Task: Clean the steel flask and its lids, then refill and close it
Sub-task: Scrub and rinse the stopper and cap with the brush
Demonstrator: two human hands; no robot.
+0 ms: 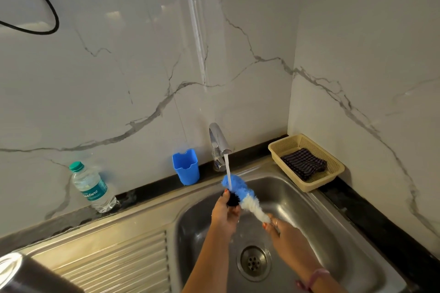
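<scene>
Two hands work over the sink (309,207) under the running tap (219,140). Far left of them the steel flask (31,276) lies on the drainboard; a water bottle (91,187) stands beyond. The left hand (225,213) grips a black lid (232,200); the right hand (277,225) pinches the blue-and-white brush (240,194) scrubbing it. Further right sits a basket (307,162)

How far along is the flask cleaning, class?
Done: nothing clearly finished. In hand: left hand holds a small black lid under the running tap; right hand scrubs it with the blue-white brush. Left: the steel flask waits on the drainboard, open; refilling, closing remain.
</scene>
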